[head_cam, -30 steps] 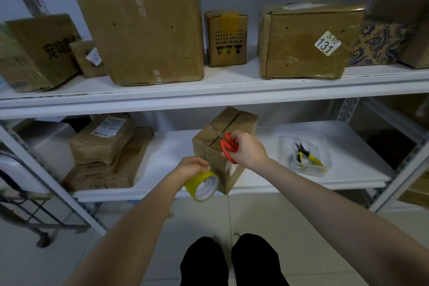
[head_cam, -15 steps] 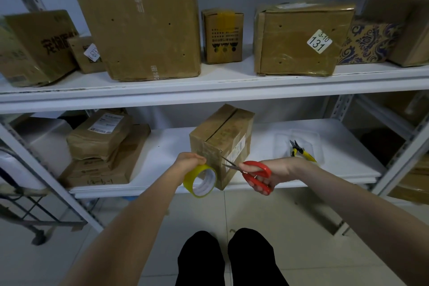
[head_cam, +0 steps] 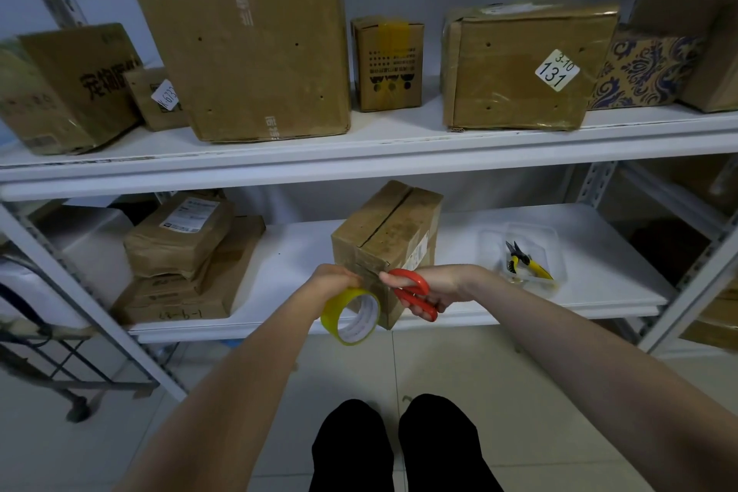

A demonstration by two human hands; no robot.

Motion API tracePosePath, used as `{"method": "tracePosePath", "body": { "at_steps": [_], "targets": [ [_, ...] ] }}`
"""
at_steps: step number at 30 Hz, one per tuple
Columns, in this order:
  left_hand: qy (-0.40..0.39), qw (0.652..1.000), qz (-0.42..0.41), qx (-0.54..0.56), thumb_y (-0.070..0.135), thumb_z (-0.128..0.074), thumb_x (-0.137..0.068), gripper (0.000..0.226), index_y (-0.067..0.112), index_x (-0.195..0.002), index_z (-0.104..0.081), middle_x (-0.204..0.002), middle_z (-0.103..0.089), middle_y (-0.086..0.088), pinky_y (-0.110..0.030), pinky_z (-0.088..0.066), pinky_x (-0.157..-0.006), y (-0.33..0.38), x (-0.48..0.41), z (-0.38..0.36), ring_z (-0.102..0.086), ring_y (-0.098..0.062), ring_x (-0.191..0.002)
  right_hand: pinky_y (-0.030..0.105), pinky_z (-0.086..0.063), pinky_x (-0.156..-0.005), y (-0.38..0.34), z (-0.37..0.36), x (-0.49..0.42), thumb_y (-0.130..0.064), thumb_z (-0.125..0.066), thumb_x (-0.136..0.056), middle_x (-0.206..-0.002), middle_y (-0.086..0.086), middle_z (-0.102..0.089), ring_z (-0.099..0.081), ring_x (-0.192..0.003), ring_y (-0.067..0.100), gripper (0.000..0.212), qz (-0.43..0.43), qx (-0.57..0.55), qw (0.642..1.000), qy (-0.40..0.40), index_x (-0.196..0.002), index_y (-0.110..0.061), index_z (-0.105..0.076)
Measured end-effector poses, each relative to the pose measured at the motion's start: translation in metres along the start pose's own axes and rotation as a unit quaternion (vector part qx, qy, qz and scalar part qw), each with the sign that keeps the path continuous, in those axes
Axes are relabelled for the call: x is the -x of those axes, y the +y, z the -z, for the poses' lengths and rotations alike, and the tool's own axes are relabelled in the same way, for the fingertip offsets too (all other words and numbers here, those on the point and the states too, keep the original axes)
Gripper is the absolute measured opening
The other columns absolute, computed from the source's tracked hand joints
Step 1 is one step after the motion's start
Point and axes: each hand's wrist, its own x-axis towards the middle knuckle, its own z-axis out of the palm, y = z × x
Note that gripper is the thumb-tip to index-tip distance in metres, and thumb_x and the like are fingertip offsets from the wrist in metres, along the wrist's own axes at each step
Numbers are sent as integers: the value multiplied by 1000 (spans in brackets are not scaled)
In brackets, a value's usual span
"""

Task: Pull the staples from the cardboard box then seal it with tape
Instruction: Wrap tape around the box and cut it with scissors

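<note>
The yellow tape roll [head_cam: 330, 314] is gripped by the left hand [head_cam: 333, 280], the red scissors [head_cam: 411, 276] by the right hand [head_cam: 444, 284], against the near corner of the cardboard box [head_cam: 393, 230] on the lower shelf [head_cam: 599, 260].

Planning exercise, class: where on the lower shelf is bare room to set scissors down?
Bare patches: between the stacked parcels and the cardboard box, between that box and the clear tray, and right of the tray. The left end is crowded.
</note>
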Motion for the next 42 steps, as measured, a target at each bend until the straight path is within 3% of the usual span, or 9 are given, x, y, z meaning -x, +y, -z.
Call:
{"method": "tracePosePath", "body": {
  "at_steps": [7, 11, 18, 26, 29, 31, 35, 38, 42],
  "targets": [
    [10, 999, 6, -51, 20, -75, -78, 40, 3, -112, -63, -114, -64, -17, -39, -52, -93, 3, -6, 5, -61, -31, -106, 19, -29, -47, 8, 4, -5, -76, -50, -76, -58, 1, -51, -46, -45, 10, 62, 34, 65, 994, 84, -72, -14, -52],
    [33, 983, -25, -178, 27, -70, -81, 29, 8, -102, -62, -105, -62, -13, -34, -51, -84, 9, -4, 5, -61, -27, -102, 21, -33, -50, 6, 6, -6, -77, -53, -74, -60, 5, -52, -47, -47, 11, 68, 46, 86, 990, 100, -74, -10, -57],
    [117, 950, -79, -279, 30, -58, -81, 17, 14, -78, -63, -92, -67, -6, -28, -44, -69, 9, -1, 22, -62, -27, -89, 25, -36, -61, -2, 5, -1, -80, -35, -80, -72, 2, -49, -50, -62, 14, 65, -78, 96, 992, 7, -77, -15, -43],
    [151, 913, -173, -337, 13, -53, -77, 19, 15, -76, -71, -90, -69, 0, -34, -57, -72, 24, 11, 29, -64, -24, -85, 26, -37, -61, -1, 7, 10, -76, -57, -69, -81, 3, -48, -45, -61, 15, 81, -131, 217, 967, -4, -111, -7, -55],
    [146, 926, -139, -319, 13, -50, -77, 18, 15, -73, -67, -84, -68, -4, -30, -52, -67, 23, 14, 32, -64, -26, -82, 25, -36, -54, -8, 20, 37, -65, -63, -65, -72, 4, -50, -44, -57, 15, 85, -20, 200, 977, 66, -119, 1, -59],
    [158, 940, -121, -277, 15, -50, -78, 17, 13, -73, -67, -83, -68, -5, -29, -49, -67, 24, 15, 35, -63, -27, -82, 26, -41, -58, -20, 27, 63, -55, -68, -75, -66, 3, -57, -51, -60, 15, 56, 68, 198, 967, 142, -95, -2, -71],
    [171, 950, -124, -231, 18, -54, -76, 17, 13, -74, -69, -85, -71, -6, -31, -53, -73, 30, 21, 41, -65, -27, -85, 25, -45, -59, -58, 30, 103, -39, -77, -75, -73, 12, -69, -64, -68, 23, 35, 205, 159, 891, 372, -77, -5, -71],
    [170, 948, -156, -217, 16, -57, -77, 14, 15, -74, -71, -89, -71, -7, -29, -51, -74, 40, 27, 45, -65, -28, -89, 27, -49, -62, -95, 29, 115, -47, -76, -70, -80, 2, -66, -62, -76, 17, 42, 174, 177, 820, 517, -87, -10, -64],
    [165, 938, -194, -236, 14, -59, -80, 16, 9, -82, -74, -91, -72, -9, -31, -51, -77, 47, 31, 52, -65, -27, -91, 28, -50, -63, -140, 33, 119, -57, -70, -75, -84, -2, -59, -61, -82, 18, 51, 86, 256, 778, 567, -98, -15, -57]
  ]
}}
